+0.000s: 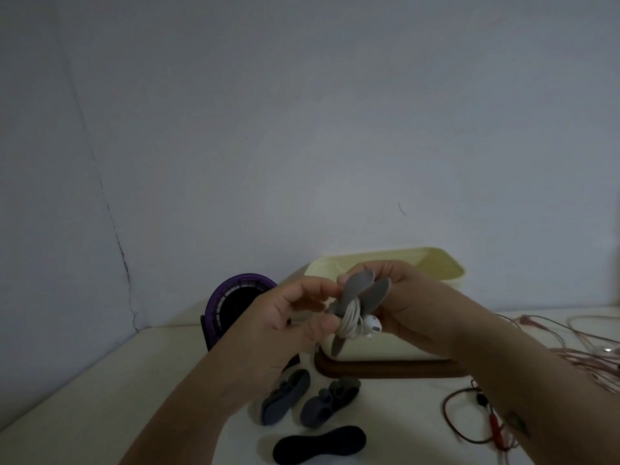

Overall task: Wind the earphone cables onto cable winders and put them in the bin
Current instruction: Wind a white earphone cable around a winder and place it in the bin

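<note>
Both my hands hold a grey cable winder (364,293) in the air in front of the cream bin (436,263). A white earphone cable (350,320) is coiled around the winder's middle, and a white earbud (373,324) sticks out below. My left hand (288,317) pinches the winder's left side. My right hand (406,307) grips the winder from the right and behind. Three spare winders lie on the table below: two dark grey ones (285,396) (330,401) and a black one (318,444).
The cream bin stands on a brown wooden tray (385,369). A purple round fan (235,303) stands left of the bin. Pink cables (577,350) and a red cable (476,417) lie tangled on the white table at right. A wall rises behind.
</note>
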{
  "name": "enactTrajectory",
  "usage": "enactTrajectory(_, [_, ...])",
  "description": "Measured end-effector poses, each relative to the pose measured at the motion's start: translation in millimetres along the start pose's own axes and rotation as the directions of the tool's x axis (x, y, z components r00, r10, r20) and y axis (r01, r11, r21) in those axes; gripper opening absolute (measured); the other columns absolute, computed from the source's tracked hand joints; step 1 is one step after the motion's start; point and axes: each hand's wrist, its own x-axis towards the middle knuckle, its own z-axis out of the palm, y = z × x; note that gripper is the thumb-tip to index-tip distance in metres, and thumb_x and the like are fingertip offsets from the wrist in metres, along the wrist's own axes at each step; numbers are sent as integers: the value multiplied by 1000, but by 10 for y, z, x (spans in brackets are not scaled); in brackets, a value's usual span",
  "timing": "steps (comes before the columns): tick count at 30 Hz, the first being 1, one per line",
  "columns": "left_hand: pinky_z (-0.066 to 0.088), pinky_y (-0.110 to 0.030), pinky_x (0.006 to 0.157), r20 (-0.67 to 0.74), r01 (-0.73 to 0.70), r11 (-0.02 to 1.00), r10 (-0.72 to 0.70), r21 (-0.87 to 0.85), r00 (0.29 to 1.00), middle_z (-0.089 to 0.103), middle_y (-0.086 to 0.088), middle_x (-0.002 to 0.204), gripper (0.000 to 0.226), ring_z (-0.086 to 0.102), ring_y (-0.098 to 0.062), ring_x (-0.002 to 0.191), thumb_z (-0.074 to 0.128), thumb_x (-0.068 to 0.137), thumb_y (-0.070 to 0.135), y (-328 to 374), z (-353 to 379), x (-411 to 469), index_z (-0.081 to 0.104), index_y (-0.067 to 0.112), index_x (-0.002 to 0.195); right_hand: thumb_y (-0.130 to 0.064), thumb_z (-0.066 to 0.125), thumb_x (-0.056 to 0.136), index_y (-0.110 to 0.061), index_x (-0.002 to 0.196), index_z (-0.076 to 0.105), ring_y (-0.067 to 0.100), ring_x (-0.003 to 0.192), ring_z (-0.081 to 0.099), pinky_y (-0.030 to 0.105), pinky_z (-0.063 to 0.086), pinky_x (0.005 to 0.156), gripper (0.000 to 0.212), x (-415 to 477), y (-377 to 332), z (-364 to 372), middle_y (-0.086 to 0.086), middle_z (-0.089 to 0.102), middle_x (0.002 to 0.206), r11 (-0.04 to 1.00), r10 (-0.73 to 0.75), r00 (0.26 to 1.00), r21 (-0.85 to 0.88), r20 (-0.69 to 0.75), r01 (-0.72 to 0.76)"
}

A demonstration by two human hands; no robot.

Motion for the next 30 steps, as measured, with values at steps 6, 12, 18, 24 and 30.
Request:
enactTrajectory(6, [46, -22, 71, -340, 96, 974, -21, 204, 940, 50, 10, 78, 33, 50, -5, 71, 78, 66, 56, -30, 17, 37, 60, 36, 86, 3, 55, 89, -7, 72, 66, 12, 57, 64, 21, 53, 56, 23, 60, 69, 89, 3, 68, 62, 989, -125, 937, -110, -327, 94])
enactTrajectory(12, [56, -27, 70, -306, 134, 987, -156, -92, 939, 75, 4, 92, 12, 73, -14, 81, 54, 94, 17, 15, 178, 21, 64, 18, 101, -21, 64, 87, -13, 75, 67, 0, 55, 60, 9, 43, 54, 15, 39, 74, 178, -7, 68, 62, 869, -391, 810, -465, -437, 168])
enactTrajectory(18, [57, -38, 81, -288, 86, 928, -199, -362, 937, 70, -7, 112, 59, 70, -18, 99, 65, 68, 46, 35, 222, 35, 63, 11, 115, -20, 67, 85, -17, 74, 66, 2, 64, 66, 8, 44, 57, 11, 26, 117, 256, -6, 70, 66, 825, -474, 768, -521, -430, 218])
enactTrajectory(24, [56, -36, 81, -349, 115, 972, -182, -203, 919, 69, -5, 110, 41, 69, -14, 96, 77, 65, 30, -29, 220, 48, 67, 23, 104, -21, 68, 84, -27, 73, 66, 1, 63, 66, 13, 49, 59, 13, 33, 121, 240, -9, 69, 67, 814, -417, 858, -544, -300, 205])
enactTrajectory(30, [52, -15, 70, -401, 51, 998, -35, 29, 915, 68, 15, 100, 34, 66, 3, 90, 67, 83, 0, -42, 184, 63, 58, 28, 100, -26, 76, 76, -22, 70, 70, 10, 54, 57, 21, 47, 56, 9, 27, 32, 140, 7, 69, 66, 850, -290, 910, -516, -296, 103])
